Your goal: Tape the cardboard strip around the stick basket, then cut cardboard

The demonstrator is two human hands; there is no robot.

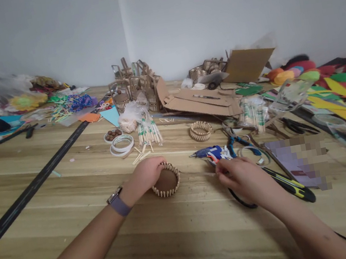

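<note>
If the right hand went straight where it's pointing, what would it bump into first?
Probably the blue glue gun, just beyond the right hand, though depth is hard to judge.

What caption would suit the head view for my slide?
Left hand holding a round stick-walled basket, right hand near a blue glue gun, over a cluttered wooden table.
</note>
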